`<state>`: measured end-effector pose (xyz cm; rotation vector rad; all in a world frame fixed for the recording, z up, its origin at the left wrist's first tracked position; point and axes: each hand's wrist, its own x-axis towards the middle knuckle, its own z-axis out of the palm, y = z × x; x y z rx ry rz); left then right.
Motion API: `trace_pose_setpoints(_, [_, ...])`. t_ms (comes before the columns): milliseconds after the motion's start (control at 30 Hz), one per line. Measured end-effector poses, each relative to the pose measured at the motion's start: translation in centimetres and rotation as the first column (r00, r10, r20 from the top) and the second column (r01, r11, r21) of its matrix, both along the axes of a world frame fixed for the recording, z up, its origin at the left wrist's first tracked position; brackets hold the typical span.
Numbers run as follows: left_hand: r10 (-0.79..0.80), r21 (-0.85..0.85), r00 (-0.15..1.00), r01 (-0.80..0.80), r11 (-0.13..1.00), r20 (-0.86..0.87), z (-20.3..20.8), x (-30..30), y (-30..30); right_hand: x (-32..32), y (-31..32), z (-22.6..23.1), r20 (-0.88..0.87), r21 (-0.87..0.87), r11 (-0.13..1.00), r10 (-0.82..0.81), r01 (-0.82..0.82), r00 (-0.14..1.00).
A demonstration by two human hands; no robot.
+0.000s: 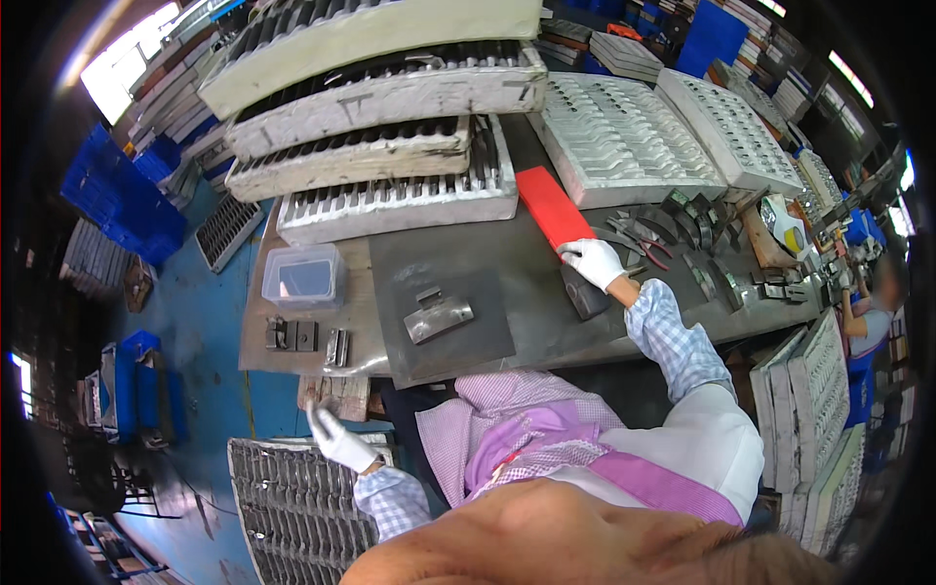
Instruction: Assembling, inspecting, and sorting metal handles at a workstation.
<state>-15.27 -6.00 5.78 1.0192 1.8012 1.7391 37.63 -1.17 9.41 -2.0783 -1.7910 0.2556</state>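
Observation:
My right hand (595, 263), in a white glove, closes on the near end of a long, flat red block (553, 207) on the workbench. A dark grey piece with a rounded end (585, 295) lies just below that hand; whether it joins the red block is hidden. My left hand (341, 442), gloved too, hangs off the bench's near left side with its fingers apart and nothing in it. Beneath it is a tray with rows of dark metal parts (297, 502). A curved metal block with a small piece behind it (438, 320) rests on a dark mat (487, 346).
Stacked white trays of metal parts (390, 93) rise at the bench's back left. A clear plastic box (303, 277) and small metal blocks (291, 334) sit at left. Pliers (648, 244) and dark curved parts (687, 222) lie at right. Another person (863, 322) works far right.

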Motion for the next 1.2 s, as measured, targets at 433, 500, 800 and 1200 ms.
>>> trace_pose_setpoints(433, [-0.640, -0.140, 0.447, 0.743, 0.654, -0.625, 2.3, 25.9, 2.1, 15.5, 13.8, -0.6, -0.123, 0.175, 0.977, -0.102, 0.123, 0.987])
trace_pose_setpoints(500, [-0.623, -0.210, 0.175, 0.843, 0.495, -0.763, 2.2, 29.6, 3.1, 14.9, 15.3, -0.4, -0.127, 0.137, 0.981, -0.119, 0.136, 0.985])
trace_pose_setpoints(800, [-0.722, -0.324, 0.160, 0.814, 0.482, -0.673, -1.6, 31.9, 5.5, 13.1, 13.1, 1.1, 0.462, 0.123, 0.960, -0.281, 0.253, 0.842])
trace_pose_setpoints(1200, [-0.739, -0.317, 0.140, 0.839, 0.442, -0.660, -2.6, 31.0, 1.9, 14.5, 17.5, 7.0, 0.332, 0.025, 0.963, -0.262, 0.270, 0.906])
